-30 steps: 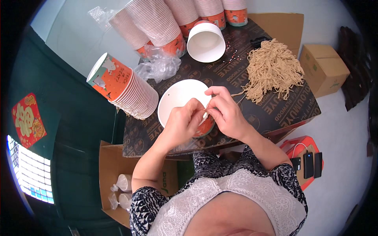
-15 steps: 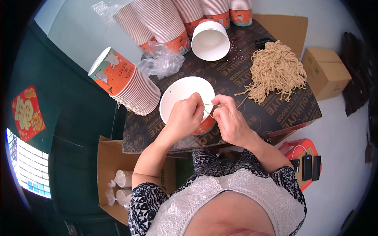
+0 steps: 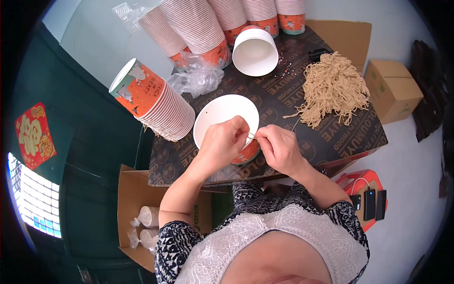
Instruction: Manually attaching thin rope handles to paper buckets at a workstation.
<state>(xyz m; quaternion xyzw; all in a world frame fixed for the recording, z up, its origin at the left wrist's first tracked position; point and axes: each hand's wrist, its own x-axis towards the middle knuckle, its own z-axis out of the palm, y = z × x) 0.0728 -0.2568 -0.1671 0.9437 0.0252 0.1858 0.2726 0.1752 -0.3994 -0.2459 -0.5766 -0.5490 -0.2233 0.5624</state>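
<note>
Both hands are pinched close together over the near right rim of a white-lined paper tub with an orange outside. Between the fingertips of my left hand and my right hand runs a thin beige cord, held by both. Whether it is knotted there, I cannot make out. A strand of cord also trails from behind my right hand toward the back right. To the right lies a heaped pile of beige cords.
Leaning stacked orange tubs stand left, near crumpled clear plastic. Tall tub stacks line the back. Another tub lies tipped by tiny scattered beads. An open carton sits below left; a red stool holds phones.
My fingertips have drawn closer together, and the cord loop between them has become smaller. My right hand has shifted slightly down. The tubs and the cord pile stay in place.
</note>
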